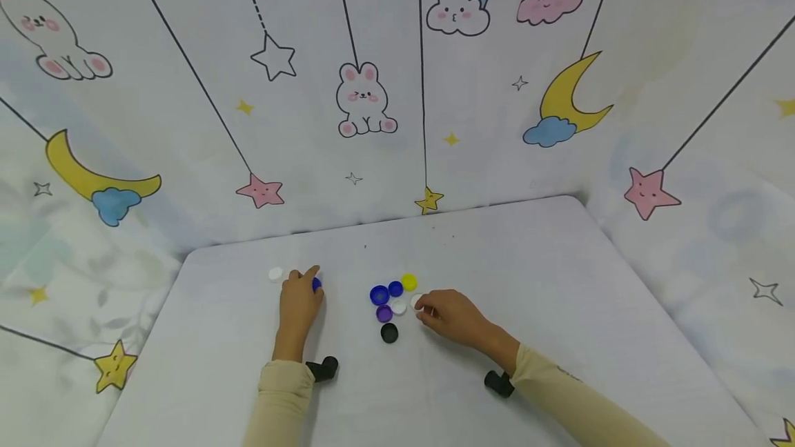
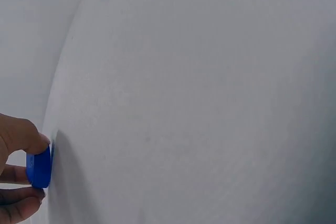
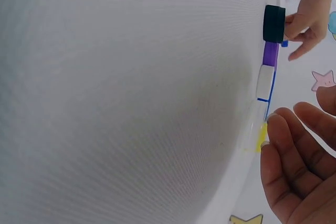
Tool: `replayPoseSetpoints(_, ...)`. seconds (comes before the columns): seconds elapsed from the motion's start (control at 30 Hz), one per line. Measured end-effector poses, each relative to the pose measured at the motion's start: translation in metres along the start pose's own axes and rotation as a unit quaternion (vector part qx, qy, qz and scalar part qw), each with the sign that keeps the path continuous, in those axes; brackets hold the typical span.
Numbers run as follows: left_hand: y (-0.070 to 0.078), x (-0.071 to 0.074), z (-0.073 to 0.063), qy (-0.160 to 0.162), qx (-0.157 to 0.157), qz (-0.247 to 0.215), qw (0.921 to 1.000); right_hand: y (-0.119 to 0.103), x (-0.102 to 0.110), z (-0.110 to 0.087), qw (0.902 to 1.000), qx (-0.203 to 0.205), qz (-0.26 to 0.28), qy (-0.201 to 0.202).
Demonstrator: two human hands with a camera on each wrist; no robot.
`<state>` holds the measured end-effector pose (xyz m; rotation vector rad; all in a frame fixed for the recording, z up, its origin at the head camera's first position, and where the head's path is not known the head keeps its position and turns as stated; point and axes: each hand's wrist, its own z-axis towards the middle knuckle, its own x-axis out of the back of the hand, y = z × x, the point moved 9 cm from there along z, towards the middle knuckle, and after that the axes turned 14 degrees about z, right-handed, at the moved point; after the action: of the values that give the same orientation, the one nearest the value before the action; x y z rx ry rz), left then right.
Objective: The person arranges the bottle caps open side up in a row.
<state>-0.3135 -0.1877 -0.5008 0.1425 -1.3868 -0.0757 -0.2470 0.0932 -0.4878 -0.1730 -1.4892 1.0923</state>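
In the head view my left hand (image 1: 300, 301) is at the left of the white table, its thumb and fingers pinching a blue bottle cap (image 1: 317, 283). The left wrist view shows this blue cap (image 2: 39, 169) standing on edge between thumb and fingers. My right hand (image 1: 453, 316), fingers loosely bent, is beside a white cap (image 1: 417, 303) partly hidden by the fingertips. Nothing shows between its thumb and fingers (image 3: 281, 135) in the right wrist view. Left of it sit a yellow cap (image 1: 408, 282), blue caps (image 1: 379, 295), another white cap (image 1: 399, 307), a purple cap (image 1: 384, 313) and a black cap (image 1: 389, 333).
A white cap (image 1: 275, 274) lies just left of my left hand. Black wrist mounts (image 1: 323, 369) show at both forearms. The white table (image 1: 528, 247) meets a cloth backdrop (image 1: 484, 88) printed with rabbits, stars and moons along its far edge.
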Motion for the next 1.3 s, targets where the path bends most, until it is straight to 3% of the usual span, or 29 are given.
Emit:
replayPoseSetpoints(0.3,0.024,0.017,-0.011,0.008,-0.025,-0.064,0.9976,0.0,0.004,0.0,0.9999,0.009,-0.003,0.009)
replayPoseSetpoints(0.6,0.053,0.046,-0.024,0.035,-0.05,-0.082,0.9948,-0.007,0.007,0.001,0.9996,0.025,0.002,0.008)
replayPoseSetpoints(1.0,0.09,0.06,-0.039,0.059,-0.086,-0.123,0.987,-0.011,0.007,0.005,0.9995,0.021,0.025,0.003)
replayPoseSetpoints(1.17,0.107,0.063,-0.044,0.058,-0.115,-0.172,0.9767,-0.012,0.006,0.008,0.9986,0.014,0.05,-0.007)
replayPoseSetpoints(1.3,0.117,0.06,-0.045,0.03,-0.138,-0.242,0.9601,-0.014,0.006,0.01,0.9967,0.012,0.08,-0.013)
